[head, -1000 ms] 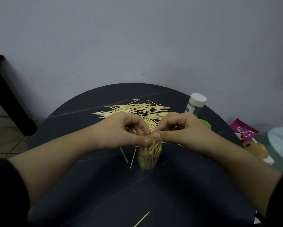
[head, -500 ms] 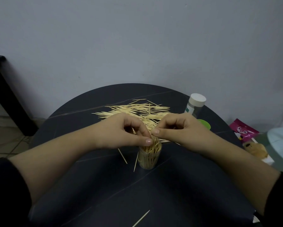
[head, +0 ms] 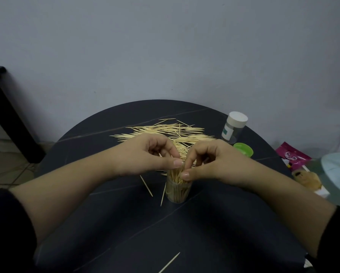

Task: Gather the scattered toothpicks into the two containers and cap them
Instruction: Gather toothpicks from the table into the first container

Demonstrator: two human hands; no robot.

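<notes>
A clear container (head: 178, 192) packed with upright toothpicks stands uncapped at the middle of the round black table (head: 214, 233). My left hand (head: 147, 154) and my right hand (head: 212, 160) hover over its mouth, fingers curled. Both pinch the toothpick tops sticking out of it. Behind the hands lies a wide pile of loose toothpicks (head: 165, 132). Two single toothpicks (head: 146, 185) lie left of the container and another (head: 170, 262) near the front edge. A second container with a white cap (head: 234, 127) stands at the back right, a green cap (head: 243, 149) beside it.
A pink packet (head: 292, 156) and a pale blue plate (head: 338, 170) sit on a glass surface right of the table. A dark piece of furniture (head: 5, 111) stands at the left by the grey wall.
My right thumb has dropped lower onto the container's rim side and my left thumb has shifted slightly. The container and loose toothpicks stay where they were.
</notes>
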